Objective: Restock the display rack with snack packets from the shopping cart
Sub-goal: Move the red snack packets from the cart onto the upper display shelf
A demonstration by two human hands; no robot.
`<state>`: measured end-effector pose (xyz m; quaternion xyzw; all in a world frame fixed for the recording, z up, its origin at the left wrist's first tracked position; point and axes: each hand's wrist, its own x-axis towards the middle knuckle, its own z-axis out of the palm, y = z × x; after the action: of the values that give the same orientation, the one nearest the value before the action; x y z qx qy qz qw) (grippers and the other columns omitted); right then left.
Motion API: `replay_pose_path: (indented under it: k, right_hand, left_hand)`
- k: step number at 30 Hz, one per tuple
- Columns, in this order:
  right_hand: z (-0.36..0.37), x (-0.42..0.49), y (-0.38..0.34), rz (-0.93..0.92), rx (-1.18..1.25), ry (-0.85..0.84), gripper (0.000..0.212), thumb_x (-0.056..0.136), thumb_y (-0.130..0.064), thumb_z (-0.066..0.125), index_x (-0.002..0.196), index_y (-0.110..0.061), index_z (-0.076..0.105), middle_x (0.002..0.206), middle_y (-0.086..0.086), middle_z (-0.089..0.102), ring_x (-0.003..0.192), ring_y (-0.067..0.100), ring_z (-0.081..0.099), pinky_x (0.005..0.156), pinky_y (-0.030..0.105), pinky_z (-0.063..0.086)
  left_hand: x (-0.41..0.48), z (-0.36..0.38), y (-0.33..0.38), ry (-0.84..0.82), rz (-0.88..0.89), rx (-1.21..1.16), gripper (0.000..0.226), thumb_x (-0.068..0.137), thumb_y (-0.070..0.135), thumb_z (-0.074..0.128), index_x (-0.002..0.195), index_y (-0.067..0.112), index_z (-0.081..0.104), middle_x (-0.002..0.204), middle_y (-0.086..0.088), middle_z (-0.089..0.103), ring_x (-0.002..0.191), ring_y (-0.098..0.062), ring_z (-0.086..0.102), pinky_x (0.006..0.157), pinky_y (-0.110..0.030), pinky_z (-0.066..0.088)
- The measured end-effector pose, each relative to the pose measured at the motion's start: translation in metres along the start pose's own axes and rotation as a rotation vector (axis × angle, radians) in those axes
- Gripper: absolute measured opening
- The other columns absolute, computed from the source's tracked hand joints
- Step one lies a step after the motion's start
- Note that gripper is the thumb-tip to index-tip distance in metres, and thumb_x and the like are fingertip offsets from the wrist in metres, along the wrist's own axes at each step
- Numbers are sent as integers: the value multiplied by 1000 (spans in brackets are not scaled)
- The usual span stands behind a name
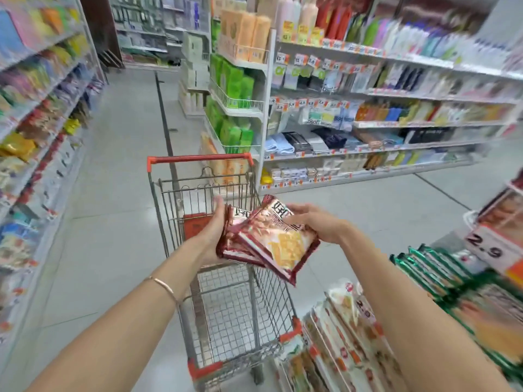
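Clutching snack packets (271,241) over shopping cart (226,321) | left hand (210,233), right hand (317,223) both clamped | perhaps four

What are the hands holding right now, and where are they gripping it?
A stack of red snack packets, above the shopping cart. The left hand cups the stack's left edge; the right hand grips the top packet at its right edge.
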<state>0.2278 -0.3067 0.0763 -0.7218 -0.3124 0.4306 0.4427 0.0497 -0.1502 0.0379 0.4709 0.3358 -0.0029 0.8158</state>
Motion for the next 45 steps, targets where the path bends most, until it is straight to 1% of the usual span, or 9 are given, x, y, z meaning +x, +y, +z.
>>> replay_pose_path:
  k: [5, 10, 16, 19, 21, 28, 34, 37, 45]
  right_hand:
    - [-24, -50, -38, -73, -329, -58, 32, 96, -10, 63, 127, -16, 65, 95, -6, 76, 80, 8, 72, 67, 18, 54]
    - [-59, -99, -44, -155, -491, 245, 46, 92, -31, 68, 137, -26, 59, 125, -5, 66, 112, 15, 65, 88, 24, 53]
    - [-103, -187, -33, 47, -57, 721, 131, 58, -83, 69, 157, -30, 1, 157, 3, 36, 135, 24, 48, 113, 49, 37]
    - [-106, -244, -34, 58, 228, 647, 63, 86, -62, 61, 128, -15, 54, 105, 0, 73, 88, 14, 70, 87, 34, 58]
    - [-104, -282, -34, -42, 325, 744, 44, 94, -51, 57, 116, -13, 62, 94, 0, 73, 78, 14, 69, 80, 31, 58]
    - [-101, -405, -30, -250, 389, 1360, 99, 58, -62, 84, 139, -19, 49, 118, 3, 71, 101, 20, 69, 80, 38, 56]
    - [-111, -515, -24, -335, 378, 1552, 46, 76, -39, 79, 108, -7, 69, 100, 10, 76, 85, 22, 74, 76, 34, 59]
    - [-129, -561, -18, -366, 349, 1527, 40, 77, -33, 80, 107, -9, 69, 100, 8, 76, 84, 19, 74, 72, 30, 59]
    - [-225, -630, 7, -346, 268, 1483, 32, 84, -18, 77, 112, -5, 68, 108, 13, 74, 98, 27, 72, 87, 39, 59]
  left_hand:
    - [-9, 58, 6, -231, -67, 226, 90, 71, 80, 54, 114, 1, 64, 106, -19, 73, 93, -32, 72, 87, -42, 56]
    - [-13, 126, 11, -380, 7, 155, 85, 80, 72, 52, 127, 2, 60, 119, -22, 69, 104, -36, 67, 101, -45, 49]
    - [-32, 216, 39, -530, 228, 75, 72, 91, 60, 44, 136, 6, 57, 131, -24, 62, 118, -39, 61, 98, -46, 51]
    - [-52, 267, 56, -655, 285, 197, 61, 93, 60, 41, 112, 9, 68, 108, -18, 73, 86, -29, 73, 72, -34, 61]
    - [-71, 303, 65, -734, 325, 345, 57, 93, 62, 42, 98, 14, 72, 97, -11, 75, 76, -24, 72, 69, -32, 59]
    - [-135, 425, 65, -903, 592, 670, 55, 88, 64, 55, 101, 13, 70, 86, -6, 77, 61, -14, 70, 59, -23, 54]
    - [-188, 511, 27, -1264, 599, 669, 16, 84, 22, 74, 95, 16, 65, 71, 4, 74, 60, -8, 69, 56, -22, 56]
    - [-201, 556, 11, -1368, 581, 571, 33, 76, 7, 78, 106, 11, 65, 87, -2, 77, 74, -14, 73, 72, -29, 61]
    - [-207, 660, -3, -1207, 787, 742, 28, 80, 1, 77, 102, 13, 64, 85, -1, 75, 69, -12, 71, 63, -21, 56]
